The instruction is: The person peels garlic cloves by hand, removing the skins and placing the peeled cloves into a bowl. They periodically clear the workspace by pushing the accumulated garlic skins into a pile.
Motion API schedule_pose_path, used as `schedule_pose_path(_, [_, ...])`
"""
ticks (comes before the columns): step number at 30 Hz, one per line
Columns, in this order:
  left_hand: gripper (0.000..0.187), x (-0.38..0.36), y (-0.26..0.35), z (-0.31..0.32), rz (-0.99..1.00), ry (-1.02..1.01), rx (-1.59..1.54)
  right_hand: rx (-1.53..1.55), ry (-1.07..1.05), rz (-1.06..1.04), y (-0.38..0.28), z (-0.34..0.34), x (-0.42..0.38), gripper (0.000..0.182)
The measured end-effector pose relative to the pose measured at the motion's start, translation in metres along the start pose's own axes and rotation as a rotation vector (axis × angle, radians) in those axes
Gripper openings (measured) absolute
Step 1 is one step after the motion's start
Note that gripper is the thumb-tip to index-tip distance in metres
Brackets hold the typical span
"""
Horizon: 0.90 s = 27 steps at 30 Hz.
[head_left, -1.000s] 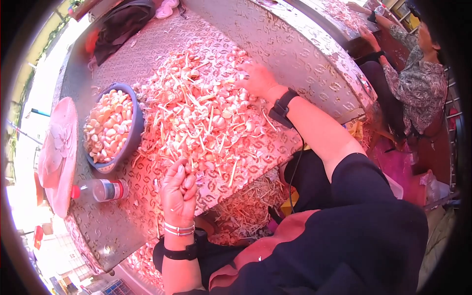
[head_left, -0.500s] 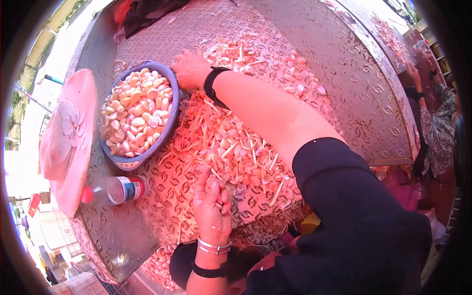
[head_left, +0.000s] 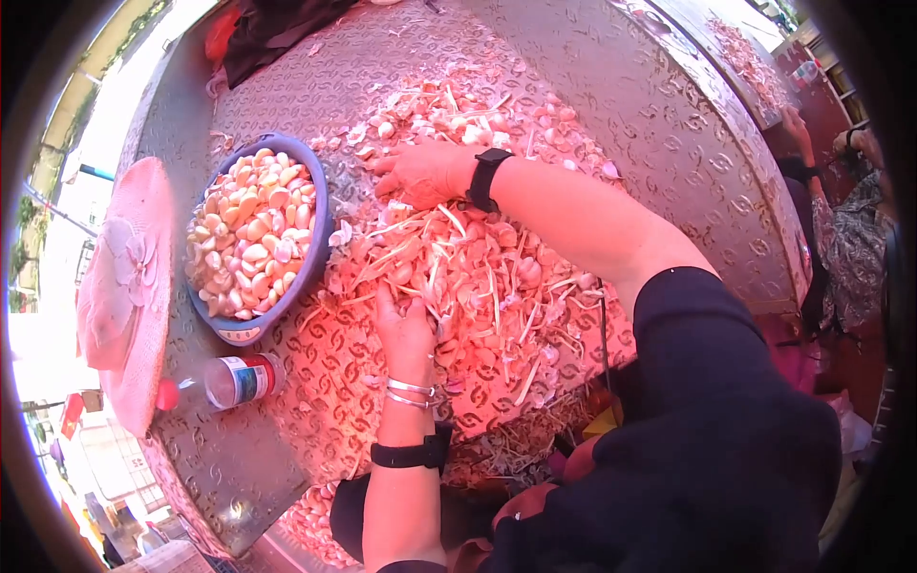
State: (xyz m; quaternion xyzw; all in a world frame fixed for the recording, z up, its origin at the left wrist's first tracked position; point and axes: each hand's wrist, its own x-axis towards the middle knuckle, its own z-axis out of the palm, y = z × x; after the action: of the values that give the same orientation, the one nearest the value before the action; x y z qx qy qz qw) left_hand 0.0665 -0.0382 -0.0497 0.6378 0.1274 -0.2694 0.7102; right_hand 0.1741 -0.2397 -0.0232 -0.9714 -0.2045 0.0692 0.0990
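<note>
A loose heap of garlic cloves, skins and dry stalks [head_left: 478,277] lies on the patterned metal table. My right hand [head_left: 427,174], with a black band at its wrist, rests on the heap's far left part, fingers spread towards the blue basin. At the heap's near edge is my left hand [head_left: 406,332], wearing bracelets and a black wristband. Its thumb and forefinger are apart, touching the pile; its other fingers are partly hidden. Left of both hands, the blue basin [head_left: 322,224] is full of garlic cloves [head_left: 253,239].
A clear bottle with a red cap [head_left: 239,380] lies near the table's left edge, beside a pink brimmed hat [head_left: 134,296]. Dark cloth [head_left: 277,38] lies at the far end. More cloves [head_left: 315,525] show below the table. Another person's arm [head_left: 800,143] is at right.
My right hand has moved away from the basin's rim, rightwards and nearer, onto the heap. My left hand has turned over from palm-up and moved up to the pile. The heap has spread nearer.
</note>
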Motion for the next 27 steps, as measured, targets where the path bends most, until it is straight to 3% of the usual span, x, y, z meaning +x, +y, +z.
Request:
schedule_pose_path(3, [0.052, 0.002, -0.011, 0.01, 0.203, -0.16, 0.095, -0.099, -0.079, 0.033, 0.011, -0.01, -0.036, 0.042])
schedule_pose_path(6, [0.053, -0.014, 0.008, 0.006, 0.069, -0.253, 0.225, -0.072, -0.103, 0.14, 0.014, -0.014, -0.079, 0.044])
schedule_pose_path(8, [0.052, -0.02, 0.013, -0.008, 0.097, -0.256, 0.331, 0.061, -0.032, 0.199, 0.018, -0.018, -0.106, 0.045])
schedule_pose_path(12, [0.045, -0.074, 0.045, -0.022, 0.016, -0.239, 0.156, -0.029, -0.04, 0.262, -0.001, -0.03, -0.152, 0.042])
schedule_pose_path(14, [0.041, -0.095, 0.046, -0.03, -0.036, -0.259, 0.074, -0.056, 0.041, 0.268, -0.014, -0.024, -0.169, 0.035])
schedule_pose_path(17, [0.03, -0.127, 0.046, -0.035, -0.206, -0.28, -0.329, -0.039, 0.443, 0.051, -0.041, -0.018, -0.183, 0.021])
schedule_pose_path(18, [0.03, -0.132, 0.044, -0.037, -0.202, -0.287, -0.33, -0.046, 0.445, 0.053, -0.05, -0.017, -0.185, 0.021])
schedule_pose_path(20, [0.025, -0.136, 0.032, -0.045, -0.226, -0.347, -0.423, -0.182, 0.189, 0.252, -0.066, -0.01, -0.186, 0.018])
schedule_pose_path(21, [0.022, -0.13, 0.023, -0.051, -0.227, -0.415, -0.447, -0.173, 0.323, 0.215, -0.058, 0.001, -0.185, 0.014])
schedule_pose_path(24, [0.022, -0.127, 0.012, -0.05, -0.189, -0.46, -0.41, 0.035, 0.483, 0.366, -0.058, -0.009, -0.192, 0.01])
schedule_pose_path(27, [0.021, -0.121, 0.011, -0.047, -0.185, -0.419, -0.359, 0.144, 0.59, 0.351, -0.084, -0.02, -0.214, 0.009])
